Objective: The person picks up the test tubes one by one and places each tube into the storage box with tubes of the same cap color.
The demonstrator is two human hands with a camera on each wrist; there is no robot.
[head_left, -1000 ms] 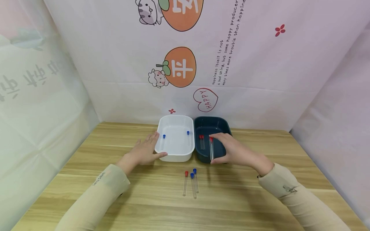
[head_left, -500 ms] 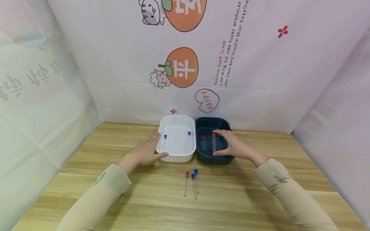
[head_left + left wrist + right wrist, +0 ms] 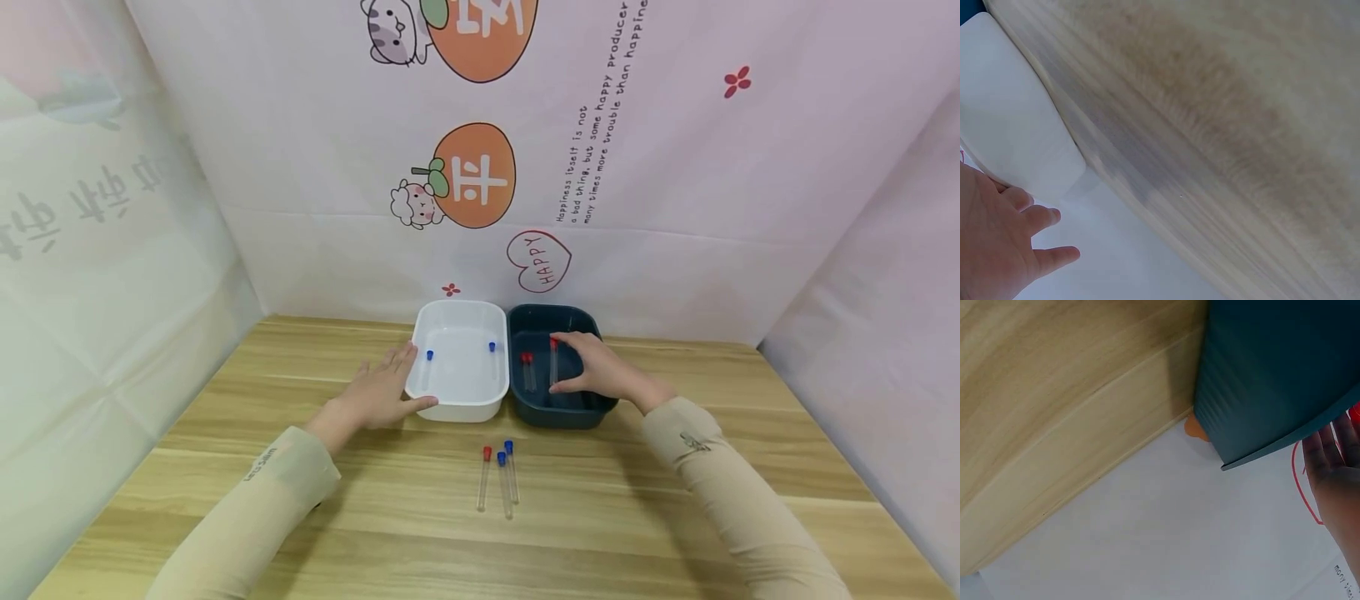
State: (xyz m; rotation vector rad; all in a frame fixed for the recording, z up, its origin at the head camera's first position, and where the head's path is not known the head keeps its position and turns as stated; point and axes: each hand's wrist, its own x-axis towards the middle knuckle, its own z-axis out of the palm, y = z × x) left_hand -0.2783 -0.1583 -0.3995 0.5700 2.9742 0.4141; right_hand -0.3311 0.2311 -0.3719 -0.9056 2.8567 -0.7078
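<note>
My right hand (image 3: pixel 603 372) reaches over the dark blue bin (image 3: pixel 562 418) and holds a red-capped test tube (image 3: pixel 554 365) lengthwise between thumb and fingers, low inside the bin. Two more red-capped test tubes (image 3: pixel 528 372) lie to its left in there. In the right wrist view that hand (image 3: pixel 1338 481) is partly behind the bin wall, with a bit of red cap (image 3: pixel 1355 412) showing. My left hand (image 3: pixel 378 392) rests against the left side of the white bin (image 3: pixel 457 411), fingers spread; the left wrist view shows the hand (image 3: pixel 997 244) with straight fingers beside the bin.
Inside the white bin lie two blue-capped test tubes, one blue cap (image 3: pixel 430 355) left, another blue cap (image 3: pixel 492 347) right. On the wooden table (image 3: pixel 360 517) before the bins lie a red-capped tube (image 3: pixel 483 482) and two blue-capped tubes (image 3: pixel 506 490). A printed curtain (image 3: pixel 645 275) hangs behind.
My right hand has moved farther back and down into the dark bin with the red-capped test tube. The left hand stays at the white bin.
</note>
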